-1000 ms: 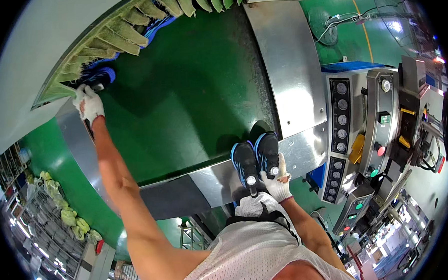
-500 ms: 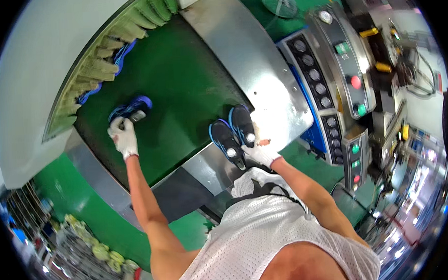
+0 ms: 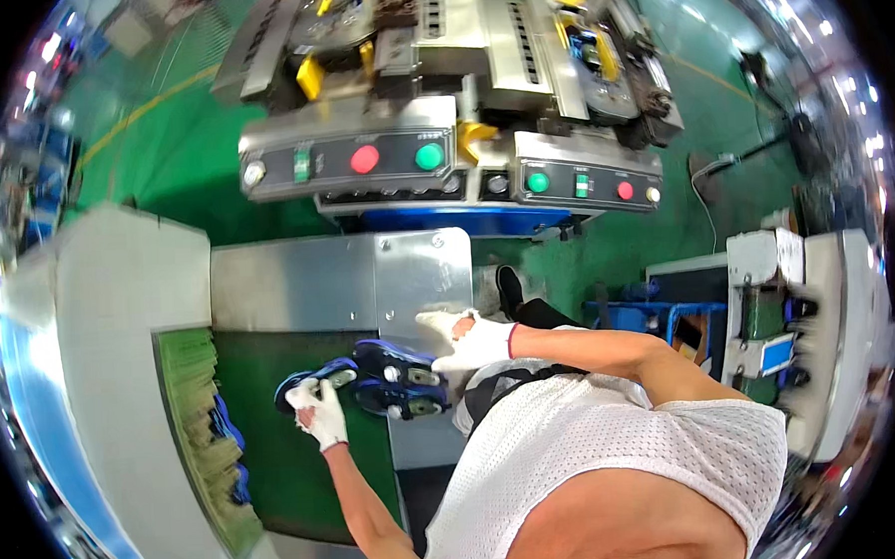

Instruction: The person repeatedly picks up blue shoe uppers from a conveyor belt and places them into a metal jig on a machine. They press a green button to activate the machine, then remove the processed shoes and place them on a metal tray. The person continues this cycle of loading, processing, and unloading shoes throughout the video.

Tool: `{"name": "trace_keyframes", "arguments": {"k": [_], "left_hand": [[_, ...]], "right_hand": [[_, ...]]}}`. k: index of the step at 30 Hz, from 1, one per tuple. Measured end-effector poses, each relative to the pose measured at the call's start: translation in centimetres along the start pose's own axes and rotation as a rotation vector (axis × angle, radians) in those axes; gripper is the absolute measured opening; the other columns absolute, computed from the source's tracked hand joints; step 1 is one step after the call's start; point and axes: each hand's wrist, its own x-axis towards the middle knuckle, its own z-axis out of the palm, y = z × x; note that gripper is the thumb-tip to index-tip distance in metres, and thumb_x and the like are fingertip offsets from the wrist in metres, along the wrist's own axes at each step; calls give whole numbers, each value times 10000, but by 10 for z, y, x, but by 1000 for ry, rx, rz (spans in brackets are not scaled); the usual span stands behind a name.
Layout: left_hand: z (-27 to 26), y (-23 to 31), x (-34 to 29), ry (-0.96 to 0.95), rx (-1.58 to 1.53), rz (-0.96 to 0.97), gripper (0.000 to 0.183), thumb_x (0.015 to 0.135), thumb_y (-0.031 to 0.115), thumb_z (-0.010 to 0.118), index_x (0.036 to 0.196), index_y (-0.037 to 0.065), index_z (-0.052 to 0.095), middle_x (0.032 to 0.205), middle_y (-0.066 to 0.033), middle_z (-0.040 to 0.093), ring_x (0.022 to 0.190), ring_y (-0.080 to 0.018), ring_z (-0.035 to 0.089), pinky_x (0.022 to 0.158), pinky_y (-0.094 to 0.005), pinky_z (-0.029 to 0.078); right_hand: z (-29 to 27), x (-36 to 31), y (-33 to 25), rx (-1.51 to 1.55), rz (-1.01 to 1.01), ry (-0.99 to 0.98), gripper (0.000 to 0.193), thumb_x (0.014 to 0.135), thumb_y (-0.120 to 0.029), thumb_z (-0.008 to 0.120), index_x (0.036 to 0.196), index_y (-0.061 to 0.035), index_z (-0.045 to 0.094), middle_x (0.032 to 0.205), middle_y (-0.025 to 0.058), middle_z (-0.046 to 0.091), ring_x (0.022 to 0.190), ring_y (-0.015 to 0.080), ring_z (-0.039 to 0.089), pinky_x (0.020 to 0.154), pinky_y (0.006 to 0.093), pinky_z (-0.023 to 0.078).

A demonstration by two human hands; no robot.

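Gripping, with the white-gloved left hand (image 3: 317, 413), a black-and-blue sports shoe (image 3: 320, 373) at eight o'clock from centre; cannot tell whether lifted or resting on the flat green belt (image 3: 287, 486). Clamping thumb and fingers on the shoe's lower side. Find just beside it, toward three o'clock, two dark shoes with purple-blue soles (image 3: 376, 363), side by side across the belt's edge onto the smooth steel border (image 3: 298, 286). Spreading thumb and fingers of the white-gloved right hand (image 3: 468, 339) apart at two o'clock from that pair, apparently holding nothing; cannot tell whether touching.

Best to pinch firmly without crushing the upper, hold the shoe level, and guard the pair against knocks. Mind the fringed olive-green curtain (image 3: 199, 420) at nine o'clock, liable to snag, and the grey control panel with red and green buttons (image 3: 338, 164) beyond the border at twelve. Find most room for moving along the belt toward six o'clock.
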Motion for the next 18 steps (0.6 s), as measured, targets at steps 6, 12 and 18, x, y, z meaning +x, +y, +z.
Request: {"name": "trace_keyframes", "arguments": {"k": [6,12,18], "left_hand": [[-9,229,30,16,-150,647,208,763,94,804,918,31,681,931,-138,607,790,-278,636,708,-383,529],[14,434,21,-178,-230,1091,272,727,129,851,943,54,704,917,-129,659,827,-289,650,708,-383,532],[71,617,21,-219,-499,1324,437,810,104,790,1214,32,641,1150,-169,638,1055,-313,634,899,-398,526]], "right_hand": [[-51,-3,-2,-186,-135,274,973,809,-402,750,1543,30,281,1552,290,371,1461,393,369,1182,491,319],[-166,-51,61,63,-372,920,568,788,-183,738,1285,13,544,1277,229,587,1220,376,576,1032,429,466],[-226,-182,131,937,-59,1003,522,829,-233,800,1231,50,625,1140,118,692,1016,199,656,910,347,526]]}}
